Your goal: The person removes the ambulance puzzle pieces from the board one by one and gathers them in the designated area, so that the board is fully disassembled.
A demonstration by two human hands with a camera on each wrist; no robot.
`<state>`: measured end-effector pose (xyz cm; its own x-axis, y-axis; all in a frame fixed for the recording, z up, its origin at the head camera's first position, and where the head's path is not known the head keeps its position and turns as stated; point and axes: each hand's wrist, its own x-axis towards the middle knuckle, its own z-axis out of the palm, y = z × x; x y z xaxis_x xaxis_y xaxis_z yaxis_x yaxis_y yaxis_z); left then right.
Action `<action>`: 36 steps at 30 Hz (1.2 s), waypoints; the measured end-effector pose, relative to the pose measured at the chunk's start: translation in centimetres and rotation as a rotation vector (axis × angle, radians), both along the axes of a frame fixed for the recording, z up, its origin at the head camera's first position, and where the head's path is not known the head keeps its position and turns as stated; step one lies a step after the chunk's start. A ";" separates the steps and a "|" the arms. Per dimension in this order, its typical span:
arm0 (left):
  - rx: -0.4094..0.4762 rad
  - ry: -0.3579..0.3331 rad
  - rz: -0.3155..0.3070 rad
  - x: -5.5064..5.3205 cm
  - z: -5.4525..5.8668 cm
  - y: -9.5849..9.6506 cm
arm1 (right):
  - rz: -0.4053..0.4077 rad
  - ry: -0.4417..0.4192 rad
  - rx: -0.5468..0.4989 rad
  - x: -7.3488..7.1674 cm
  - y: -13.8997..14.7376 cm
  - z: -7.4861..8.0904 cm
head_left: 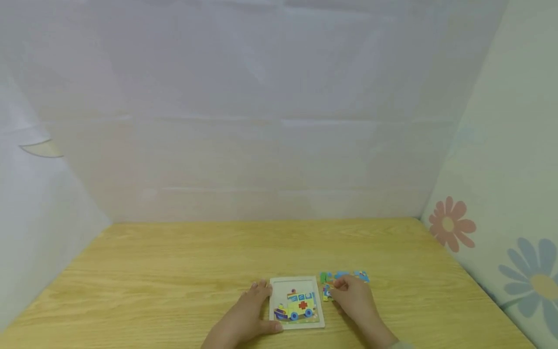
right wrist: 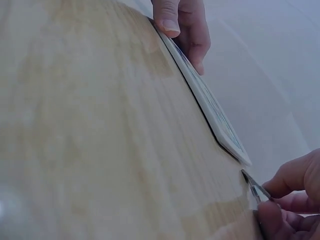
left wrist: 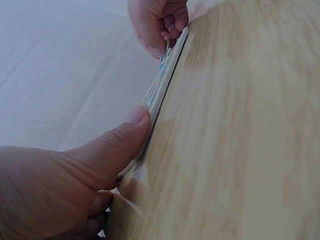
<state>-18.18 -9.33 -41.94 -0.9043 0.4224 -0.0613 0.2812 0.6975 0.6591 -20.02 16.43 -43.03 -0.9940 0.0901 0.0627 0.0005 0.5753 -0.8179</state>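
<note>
A square puzzle tray [head_left: 298, 327] with a pale rim lies on the table, its lower part showing a yellow ambulance picture [head_left: 301, 304] and its upper part a bare board. My left hand [head_left: 248, 310] grips the tray's left side, the thumb at the near left corner and the fingers along the far left edge. Just right of the tray, my right hand [head_left: 355, 298] pinches a puzzle piece [right wrist: 259, 192] between thumb and fingertips; the piece is tilted up at one edge in the right wrist view. Fingers partly hide it.
Several blue and green puzzle pieces [head_left: 342, 275] lie beyond and around my right hand, some partly covered by it. The wooden table [head_left: 174, 271] stretches to a pale cloth backdrop [head_left: 270, 145]. A side panel with printed flowers [head_left: 452, 224] stands at the right.
</note>
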 end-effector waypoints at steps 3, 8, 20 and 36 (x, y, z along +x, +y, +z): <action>0.007 0.009 0.001 0.0 0.0 0.0 | 0.024 0.034 0.104 0.0 0.0 0.2; 0.008 0.015 -0.003 0.0 -0.1 0.0 | 0.053 0.061 0.191 0.0 0.2 0.4; 0.022 0.001 -0.006 0.1 0.2 0.0 | 0.048 0.019 0.150 0.1 0.4 0.5; 0.019 -0.002 0.007 0.1 0.2 -0.1 | 0.030 0.024 0.175 -0.4 0.6 0.8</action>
<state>-18.05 -9.38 -41.75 -0.9070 0.4174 -0.0555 0.2749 0.6869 0.6727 -20.39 17.05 -42.23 -0.9941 0.0460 0.0986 -0.0371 0.7085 -0.7047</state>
